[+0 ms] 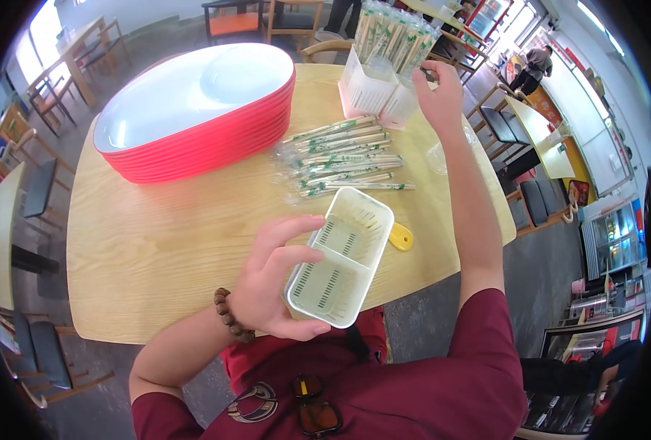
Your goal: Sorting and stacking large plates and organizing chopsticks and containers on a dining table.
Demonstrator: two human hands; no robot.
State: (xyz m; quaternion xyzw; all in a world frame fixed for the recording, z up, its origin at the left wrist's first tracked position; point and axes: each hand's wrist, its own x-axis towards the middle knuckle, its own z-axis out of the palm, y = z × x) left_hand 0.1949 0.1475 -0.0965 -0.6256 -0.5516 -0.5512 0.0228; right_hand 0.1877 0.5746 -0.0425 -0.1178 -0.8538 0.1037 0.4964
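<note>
My left hand (270,282) grips a white slotted chopstick holder (345,262) at the table's near edge, tilted so its two bare compartments show. Farther back, my right hand (443,99) is raised beside another white slotted holder (362,88) on a pink base. Its thumb and finger are curled together; what they pinch, if anything, cannot be made out. Wrapped chopsticks (395,37) stand upright in that back holder. Several more paper-and-plastic wrapped chopsticks (351,158) lie in a loose row on the table between the two holders.
A stack of red oval trays with white insides (200,150) takes up the table's back left. A yellow object (401,237) lies beside the held holder. Clear crumpled plastic (437,158) rests by my right forearm. Chairs (39,191) and other tables surround the wooden table (149,249).
</note>
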